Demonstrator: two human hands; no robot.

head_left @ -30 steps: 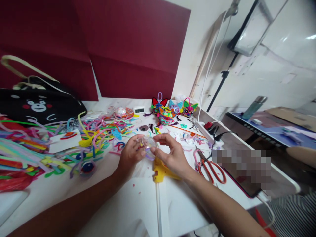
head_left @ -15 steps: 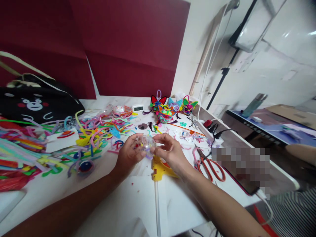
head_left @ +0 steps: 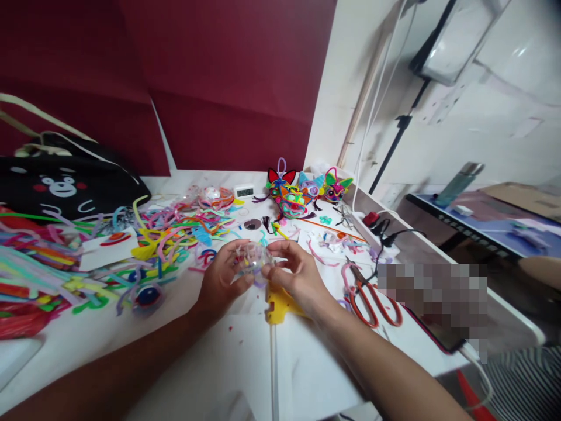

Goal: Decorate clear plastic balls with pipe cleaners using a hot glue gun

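Note:
Between my two hands is a clear plastic ball (head_left: 253,257), with a bit of purple at its lower side. My left hand (head_left: 222,278) curls its fingers and thumb round the ball's left side. From the right, my right hand (head_left: 298,272) grips it with fingertips and thumb. Under my right hand lies a yellow glue gun (head_left: 278,304) on the white table (head_left: 210,362), its cord running toward me. Red-handled scissors (head_left: 372,298) lie to the right of my right hand.
Colourful pipe cleaners (head_left: 162,234) are heaped on the left, before a black bag (head_left: 61,181). Finished animal-head ornaments (head_left: 294,196) stand at the back beside a small digital clock (head_left: 244,191). A phone (head_left: 432,327) and a power strip (head_left: 381,242) are at the right.
Both hands have shifted slightly left and downward with the clear ball, which stays held between them. The view has tilted a little.

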